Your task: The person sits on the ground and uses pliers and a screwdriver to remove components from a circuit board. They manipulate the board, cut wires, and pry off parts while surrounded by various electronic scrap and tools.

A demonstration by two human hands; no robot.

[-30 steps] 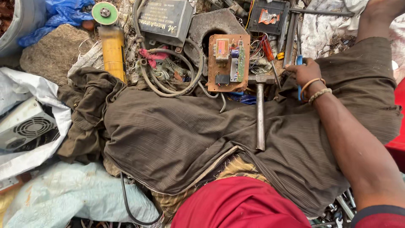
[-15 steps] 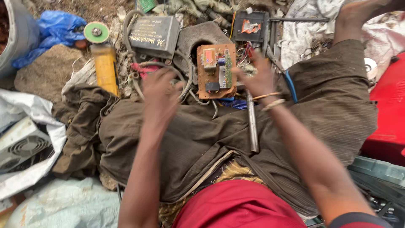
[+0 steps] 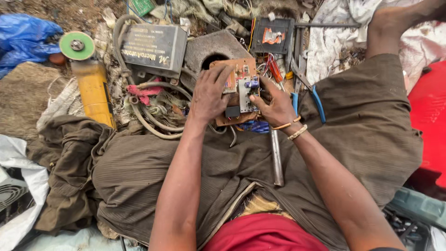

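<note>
While your left hand (image 3: pixel 210 95) clasps the brown rectangular circuit board (image 3: pixel 239 90) from its left edge, your right hand (image 3: pixel 274 104) grips its right side. It sits above your lap, just beside the grey metal-handled hammer (image 3: pixel 276 155) and the blue-handled pliers (image 3: pixel 309 90).

Two hands, the left hand (image 3: pixel 209 95) and the right hand (image 3: pixel 275 104), meet on one brown circuit board (image 3: pixel 241 88). Around it lie one yellow angle grinder (image 3: pixel 90 79) with one green disc (image 3: pixel 77 45), one dark box-shaped battery (image 3: pixel 153 46), one black unit with an orange patch (image 3: pixel 272 36), and one pair of blue-handled pliers (image 3: pixel 309 90). There is also one hammer (image 3: pixel 276 158), one blue plastic bag (image 3: pixel 23 39) and two bangles (image 3: pixel 291 129) on the right wrist.
</note>
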